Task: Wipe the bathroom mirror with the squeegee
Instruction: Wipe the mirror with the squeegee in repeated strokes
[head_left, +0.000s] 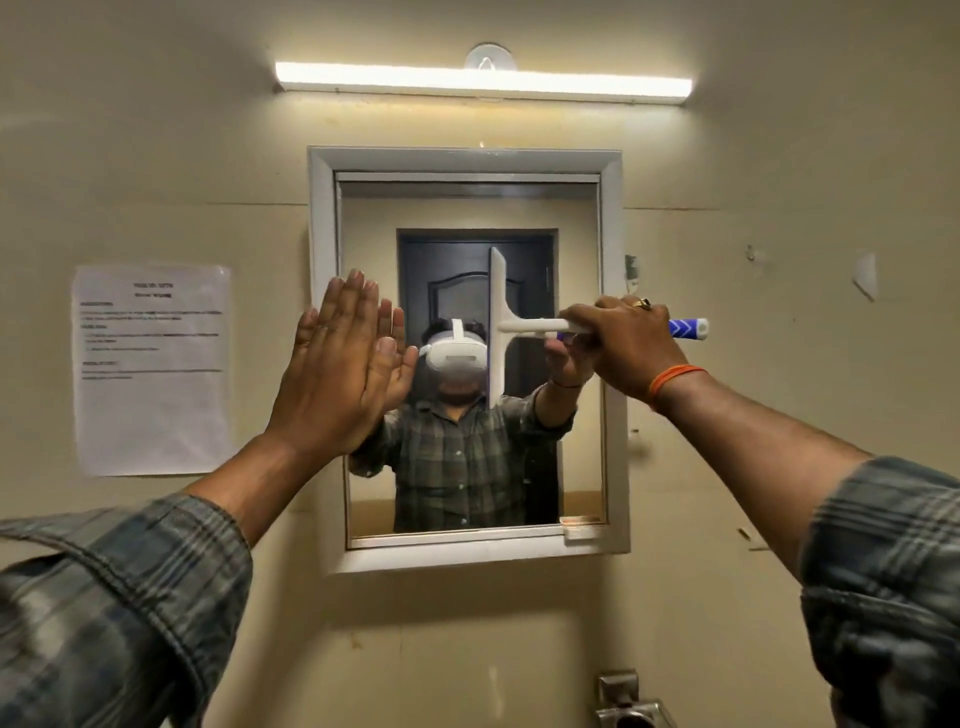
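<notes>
**Squeegee upright on the glass, flat palm at the mirror's left edge**

While the right hand (626, 345) is clenched around the white handle of the squeegee (496, 327), the blade stands vertical against the mirror (467, 467), a little right of the glass's middle, with the handle running level to the right. The handle's blue-patterned end pokes out past the fist, over the mirror frame (613, 457). A ring sits on one finger and an orange band (675, 379) circles the wrist.

The left hand (337, 364) grasps nothing: it is spread flat, fingers straight up, palm toward the glass at the mirror's left side, overlapping the frame there. It meets its own reflection, though whether the skin touches the glass cannot be told. Both plaid sleeves (119, 603) rise from the lower corners.

The hand and the blade cover parts of the glass; between them the mirror shows a person in a plaid shirt wearing a white headset, with a dark door behind.

Around the mirror, a lit tube light (483, 80) is mounted on the wall above, a printed sheet (150, 369) in plastic hangs to the left, and a metal fitting (628, 701) shows at the bottom edge.
</notes>
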